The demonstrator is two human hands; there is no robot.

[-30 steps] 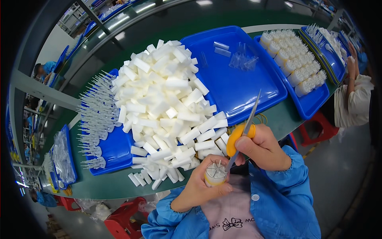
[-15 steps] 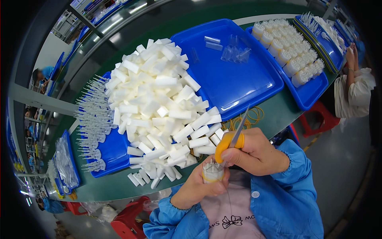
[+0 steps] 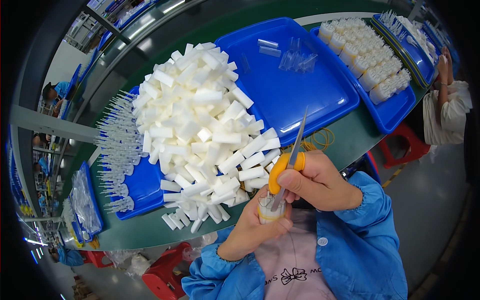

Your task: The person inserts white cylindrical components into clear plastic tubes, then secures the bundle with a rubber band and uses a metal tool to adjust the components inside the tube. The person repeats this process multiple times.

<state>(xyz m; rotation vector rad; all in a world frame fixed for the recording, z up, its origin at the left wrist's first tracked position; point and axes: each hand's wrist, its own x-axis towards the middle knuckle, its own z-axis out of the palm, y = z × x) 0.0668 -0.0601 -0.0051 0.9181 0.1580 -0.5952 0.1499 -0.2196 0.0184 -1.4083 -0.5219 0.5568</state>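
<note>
Left hand (image 3: 250, 227): fingers closed around a small white bundle (image 3: 270, 210); right hand (image 3: 315, 182): fingers gripping orange-handled scissors (image 3: 286, 167), tip at the bundle. White foam pile (image 3: 200, 125) just beside, on the green desk (image 3: 150, 230).

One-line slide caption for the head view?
Right hand holds orange-handled scissors over small bundle in left hand.

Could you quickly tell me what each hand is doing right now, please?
Left hand: closed around a small bundle of clear tubes.
Right hand: closed on orange-handled scissors, one tip down at the bundle, blades pointing up.
</note>
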